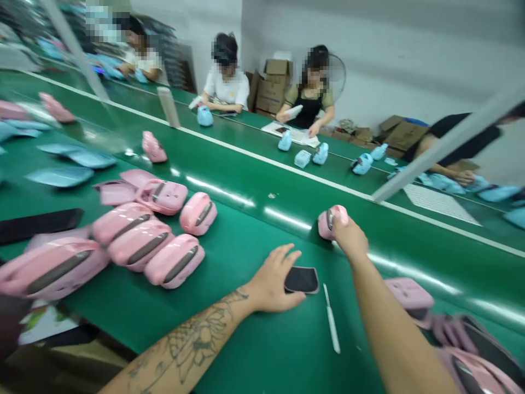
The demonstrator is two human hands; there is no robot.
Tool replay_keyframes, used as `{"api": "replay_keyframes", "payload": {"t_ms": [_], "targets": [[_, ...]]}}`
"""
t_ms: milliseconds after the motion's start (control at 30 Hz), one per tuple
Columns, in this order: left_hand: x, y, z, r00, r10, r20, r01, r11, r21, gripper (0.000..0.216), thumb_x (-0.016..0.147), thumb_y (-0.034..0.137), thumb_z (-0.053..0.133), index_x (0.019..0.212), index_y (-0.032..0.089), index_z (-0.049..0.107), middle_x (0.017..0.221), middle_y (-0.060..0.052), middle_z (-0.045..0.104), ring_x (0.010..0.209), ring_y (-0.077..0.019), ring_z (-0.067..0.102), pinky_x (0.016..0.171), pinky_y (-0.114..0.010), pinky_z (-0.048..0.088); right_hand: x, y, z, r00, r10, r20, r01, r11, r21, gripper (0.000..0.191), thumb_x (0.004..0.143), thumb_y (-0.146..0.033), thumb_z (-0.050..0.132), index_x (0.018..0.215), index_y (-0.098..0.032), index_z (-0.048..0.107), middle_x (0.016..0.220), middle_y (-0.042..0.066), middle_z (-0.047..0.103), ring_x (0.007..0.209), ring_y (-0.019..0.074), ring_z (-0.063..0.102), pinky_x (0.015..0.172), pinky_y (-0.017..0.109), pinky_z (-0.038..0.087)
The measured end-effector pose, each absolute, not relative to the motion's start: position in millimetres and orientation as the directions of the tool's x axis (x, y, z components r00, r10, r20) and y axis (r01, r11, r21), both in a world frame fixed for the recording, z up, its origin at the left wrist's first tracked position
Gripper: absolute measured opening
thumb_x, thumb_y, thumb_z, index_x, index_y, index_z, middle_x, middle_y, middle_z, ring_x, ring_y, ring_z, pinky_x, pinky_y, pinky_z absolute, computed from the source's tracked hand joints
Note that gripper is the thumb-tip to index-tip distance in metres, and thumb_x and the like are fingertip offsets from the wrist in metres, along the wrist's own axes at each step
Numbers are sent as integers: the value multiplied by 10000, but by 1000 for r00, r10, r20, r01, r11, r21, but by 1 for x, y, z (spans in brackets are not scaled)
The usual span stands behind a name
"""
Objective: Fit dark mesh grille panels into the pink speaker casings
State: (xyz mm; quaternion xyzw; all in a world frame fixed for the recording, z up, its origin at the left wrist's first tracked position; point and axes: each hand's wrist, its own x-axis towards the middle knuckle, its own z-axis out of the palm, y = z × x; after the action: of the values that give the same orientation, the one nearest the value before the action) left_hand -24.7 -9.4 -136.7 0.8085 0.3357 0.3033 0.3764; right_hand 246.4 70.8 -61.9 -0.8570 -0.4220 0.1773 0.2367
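Observation:
My right hand (pixel 351 236) reaches forward, fingers closed on a small rounded pink plastic housing (pixel 327 223) with a grey strip. This housing is at the near side of the raised green ledge. My left hand (pixel 275 282) is low over the green work surface, fingers spread around the left end of a flat dark panel (pixel 302 280) with a pale rim. Whether its fingertips touch the panel I cannot tell. To the right of the panel lies a slim white-handled tool (pixel 331 323) with a thin tip, pointing away from me.
Several pink housings (pixel 141 243) crowd the left side, with blue shells (pixel 61 176) beyond. More pink parts (pixel 410 294) lie near my right forearm. A white-edged ledge (pixel 254 150) crosses ahead, with slanted posts (pixel 443 145) rising from it. Several co-workers sit opposite, near blue housings (pixel 320 154).

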Motion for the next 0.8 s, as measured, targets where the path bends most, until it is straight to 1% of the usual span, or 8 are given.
{"api": "replay_keyframes", "payload": {"t_ms": [100, 233, 300, 367, 433, 567, 667, 800], "targets": [[-24, 1, -141, 638, 742, 204, 333, -505, 796, 990, 757, 358, 872, 1634, 107, 490, 1739, -289, 429, 1640, -486, 390, 1357, -709, 305, 259, 64, -65, 529, 847, -59, 712, -480, -512, 414, 1072, -468, 702, 1383, -195, 684, 1415, 117, 707, 1242, 284, 719, 1073, 533, 615], [-21, 12, -151, 688, 699, 195, 320, -534, 783, 848, 851, 353, 781, 1620, 128, 503, 1716, -264, 478, 1626, -491, 409, 1334, -753, 308, 268, 14, -68, 488, 873, 20, 788, -430, -439, 437, 1079, -487, 685, 1403, -193, 674, 1414, 118, 714, 1239, 280, 724, 1085, 533, 604], [-21, 16, -157, 716, 671, 194, 371, -601, 708, 786, 887, 384, 742, 1601, 135, 529, 1658, -249, 557, 1594, -494, 458, 1314, -749, 344, 260, -27, -73, 464, 886, 8, 812, -422, -404, 361, 1098, -493, 644, 1271, -192, 741, 1199, 82, 799, 1090, 237, 768, 1004, 453, 617], [-22, 19, -165, 727, 654, 208, 428, -669, 608, 777, 924, 439, 706, 1618, 144, 518, 1611, -231, 611, 1549, -483, 518, 1287, -720, 400, 247, -70, -83, 454, 891, -17, 825, -428, -368, 278, 1086, -470, 640, 1069, -248, 807, 969, 39, 832, 914, 214, 781, 831, 327, 590], [-23, 23, -172, 728, 647, 227, 457, -704, 544, 782, 951, 508, 673, 1621, 137, 515, 1580, -230, 636, 1517, -482, 549, 1255, -700, 445, 238, -105, -93, 469, 883, -12, 831, -446, -334, 233, 1057, -431, 666, 990, -267, 818, 896, 22, 831, 820, 207, 770, 737, 295, 549], [-24, 27, -179, 733, 640, 230, 460, -716, 525, 738, 999, 554, 598, 1615, 153, 523, 1568, -203, 650, 1507, -459, 549, 1225, -671, 484, 251, -142, -97, 596, 791, 136, 793, -553, -256, 342, 1070, -293, 537, 1294, -173, 766, 1245, 152, 813, 1135, 305, 747, 969, 399, 551], [-24, 28, -179, 723, 652, 227, 461, -701, 544, 717, 1003, 552, 584, 1605, 166, 530, 1565, -193, 649, 1505, -443, 546, 1229, -647, 485, 285, -159, -78, 677, 699, 231, 736, -645, -206, 443, 1067, -295, 485, 1405, -102, 698, 1412, 234, 730, 1339, 374, 642, 1144, 495, 474], [-24, 29, -177, 730, 653, 204, 468, -694, 547, 750, 986, 559, 621, 1623, 181, 501, 1590, -200, 624, 1524, -449, 524, 1252, -647, 452, 330, -194, -46, 770, 591, 241, 631, -761, -150, 529, 1057, -341, 486, 1514, -113, 624, 1503, 259, 660, 1400, 409, 600, 1176, 535, 446]]}}
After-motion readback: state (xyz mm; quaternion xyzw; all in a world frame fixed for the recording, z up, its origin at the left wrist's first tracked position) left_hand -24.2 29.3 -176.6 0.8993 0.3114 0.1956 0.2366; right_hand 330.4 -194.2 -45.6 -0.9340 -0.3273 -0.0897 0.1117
